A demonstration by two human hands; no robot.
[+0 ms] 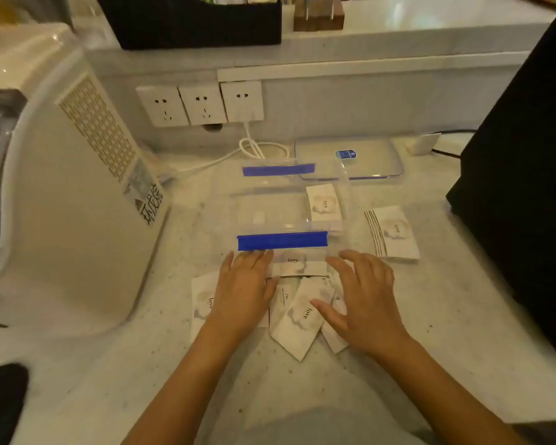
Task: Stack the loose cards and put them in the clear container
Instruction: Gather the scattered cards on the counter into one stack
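Note:
Several loose white "love" cards point(302, 316) lie scattered on the marble counter just in front of a clear container point(270, 216) marked with blue tape on its near and far walls. A small pile of cards point(323, 203) sits inside the container at its right end. A fanned stack of cards point(394, 232) lies to the container's right. My left hand point(243, 290) rests flat, fingers apart, on the left cards. My right hand point(363, 297) lies flat over the right cards, holding nothing.
The clear lid point(350, 159) with a blue label lies behind the container. A white appliance point(71, 200) stands at the left, a black object point(527, 175) at the right. Wall sockets point(199, 104) and a white cable point(254, 149) are behind.

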